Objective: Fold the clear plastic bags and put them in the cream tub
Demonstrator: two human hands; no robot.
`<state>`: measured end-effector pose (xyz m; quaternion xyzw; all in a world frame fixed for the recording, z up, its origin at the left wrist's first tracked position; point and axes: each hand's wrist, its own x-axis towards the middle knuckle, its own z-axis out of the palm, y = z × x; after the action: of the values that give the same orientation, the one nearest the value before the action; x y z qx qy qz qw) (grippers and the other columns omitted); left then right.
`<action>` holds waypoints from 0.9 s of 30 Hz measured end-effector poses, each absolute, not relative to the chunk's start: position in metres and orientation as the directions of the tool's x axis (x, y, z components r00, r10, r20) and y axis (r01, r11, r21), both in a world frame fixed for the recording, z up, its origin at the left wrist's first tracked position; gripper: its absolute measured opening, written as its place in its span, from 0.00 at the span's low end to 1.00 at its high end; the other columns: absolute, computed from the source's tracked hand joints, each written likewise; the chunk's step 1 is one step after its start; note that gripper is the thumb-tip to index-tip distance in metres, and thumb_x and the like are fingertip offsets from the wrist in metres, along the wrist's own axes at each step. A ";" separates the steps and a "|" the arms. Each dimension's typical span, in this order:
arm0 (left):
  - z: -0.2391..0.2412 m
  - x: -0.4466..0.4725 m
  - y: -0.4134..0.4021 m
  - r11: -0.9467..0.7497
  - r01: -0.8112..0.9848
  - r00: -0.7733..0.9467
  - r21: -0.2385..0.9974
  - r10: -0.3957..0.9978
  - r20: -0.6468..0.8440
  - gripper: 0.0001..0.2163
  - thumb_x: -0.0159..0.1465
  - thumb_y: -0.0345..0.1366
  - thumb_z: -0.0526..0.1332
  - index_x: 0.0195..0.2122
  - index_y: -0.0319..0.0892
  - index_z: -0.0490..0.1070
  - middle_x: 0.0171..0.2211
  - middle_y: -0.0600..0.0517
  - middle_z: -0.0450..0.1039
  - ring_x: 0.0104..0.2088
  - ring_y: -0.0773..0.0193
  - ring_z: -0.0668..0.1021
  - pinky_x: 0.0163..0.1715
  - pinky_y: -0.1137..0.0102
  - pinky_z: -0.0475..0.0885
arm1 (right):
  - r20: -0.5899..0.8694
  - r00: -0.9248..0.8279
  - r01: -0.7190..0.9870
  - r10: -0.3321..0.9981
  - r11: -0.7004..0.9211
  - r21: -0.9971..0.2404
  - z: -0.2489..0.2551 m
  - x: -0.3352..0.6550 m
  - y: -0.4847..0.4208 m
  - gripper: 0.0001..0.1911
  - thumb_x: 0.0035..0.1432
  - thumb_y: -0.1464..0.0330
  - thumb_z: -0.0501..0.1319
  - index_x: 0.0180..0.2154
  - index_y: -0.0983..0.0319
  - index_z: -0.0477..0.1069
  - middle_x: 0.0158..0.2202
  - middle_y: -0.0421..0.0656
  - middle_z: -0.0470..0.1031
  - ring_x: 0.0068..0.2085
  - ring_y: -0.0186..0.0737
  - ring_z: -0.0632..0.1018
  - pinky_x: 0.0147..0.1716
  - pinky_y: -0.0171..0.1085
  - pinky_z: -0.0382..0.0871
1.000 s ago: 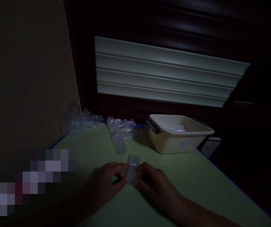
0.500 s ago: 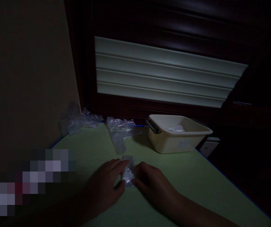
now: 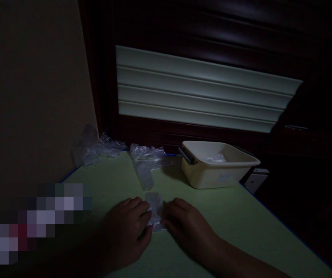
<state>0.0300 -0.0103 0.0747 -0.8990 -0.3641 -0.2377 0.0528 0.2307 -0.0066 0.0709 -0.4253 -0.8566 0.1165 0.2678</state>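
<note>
A small clear plastic bag (image 3: 155,208) lies on the green table top (image 3: 241,227) between my two hands. My left hand (image 3: 128,227) pinches its left side with curled fingers. My right hand (image 3: 183,224) grips its right side, fingers bent on the plastic. Both hands rest low on the table. The room is dim, so the bag's contents cannot be made out.
A cream plastic tub (image 3: 216,164) with a dark handle stands at the back right, something pale inside. Crumpled clear plastic bags (image 3: 147,160) lie behind my hands, and more plastic (image 3: 95,148) sits in the back left corner by the wall. The table's right edge runs diagonally.
The small bag has been pressed down and folded smaller between my hands. Both hands have shifted slightly left and closer together.
</note>
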 end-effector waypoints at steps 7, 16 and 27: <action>0.071 0.029 -0.009 -0.744 0.664 0.615 0.079 0.603 0.508 0.07 0.58 0.27 0.57 0.35 0.38 0.73 0.35 0.45 0.77 0.36 0.51 0.76 0.36 0.55 0.75 | 0.382 -0.660 0.553 0.647 0.762 -0.337 0.067 0.235 -0.005 0.13 0.58 0.80 0.58 0.40 0.61 0.76 0.42 0.46 0.79 0.43 0.41 0.78 0.45 0.37 0.69; 0.075 0.017 -0.009 -0.785 0.613 0.700 0.090 0.592 0.399 0.10 0.60 0.28 0.57 0.41 0.39 0.72 0.42 0.45 0.76 0.42 0.53 0.75 0.43 0.57 0.72 | 0.307 -0.744 0.528 0.593 0.804 -0.274 0.083 0.248 -0.006 0.18 0.61 0.78 0.58 0.52 0.60 0.70 0.49 0.46 0.77 0.48 0.40 0.77 0.49 0.36 0.69; 0.081 0.015 -0.013 -0.784 0.587 0.678 0.201 0.612 0.407 0.14 0.53 0.28 0.57 0.41 0.39 0.72 0.43 0.45 0.74 0.43 0.51 0.73 0.46 0.55 0.69 | 0.347 -0.691 0.500 0.634 0.766 -0.405 0.077 0.238 -0.004 0.12 0.61 0.77 0.55 0.42 0.61 0.74 0.41 0.45 0.79 0.45 0.40 0.77 0.46 0.38 0.68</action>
<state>0.0149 -0.0125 0.0813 -0.9156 -0.3275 -0.2317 -0.0271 0.2380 -0.0044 0.0771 -0.3120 -0.9087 0.1407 0.2392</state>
